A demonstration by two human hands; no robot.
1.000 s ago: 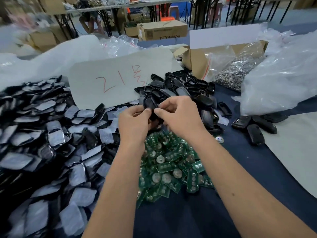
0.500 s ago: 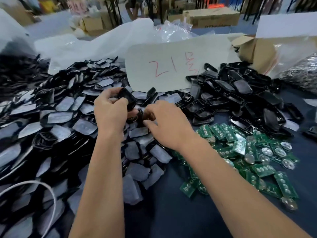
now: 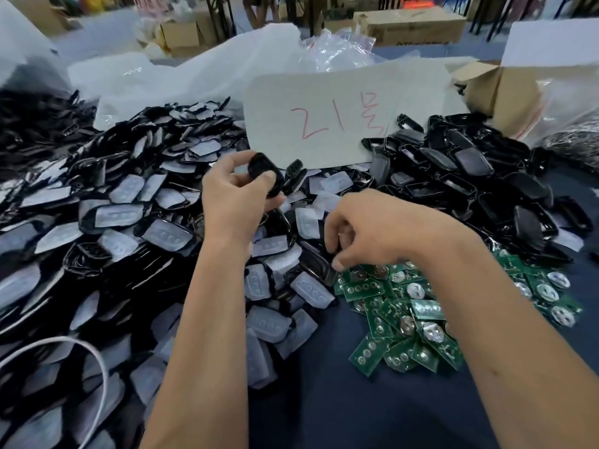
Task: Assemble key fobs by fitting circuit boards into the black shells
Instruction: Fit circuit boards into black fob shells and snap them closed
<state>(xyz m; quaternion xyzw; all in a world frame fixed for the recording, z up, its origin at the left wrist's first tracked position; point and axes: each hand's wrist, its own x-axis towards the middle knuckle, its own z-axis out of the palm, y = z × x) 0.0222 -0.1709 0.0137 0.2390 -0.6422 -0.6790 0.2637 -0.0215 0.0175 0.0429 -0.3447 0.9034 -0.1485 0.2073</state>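
Observation:
My left hand (image 3: 236,202) holds a black key fob shell (image 3: 264,175) up above the pile, gripped between thumb and fingers. My right hand (image 3: 372,228) reaches down at the pile's edge. Its curled fingers and thumb pinch the end of another black shell (image 3: 316,265); the contact is partly hidden by the hand. Green circuit boards (image 3: 405,312) lie in a heap on the dark blue cloth just under and right of my right wrist. Shells with pale rubber button pads (image 3: 129,218) cover the left side. Bare black shells (image 3: 470,179) are piled at the back right.
A pale card with red writing (image 3: 340,115) leans behind the piles. An open cardboard box with plastic bags (image 3: 518,92) stands at the back right. White plastic sheeting (image 3: 194,76) lies at the back left, and a white cable (image 3: 97,358) loops at the lower left.
The view swung left from the bare-shell pile to the padded-shell pile. My hands separated: the left lifted its shell higher, and the right dropped to the pile's edge beside the boards.

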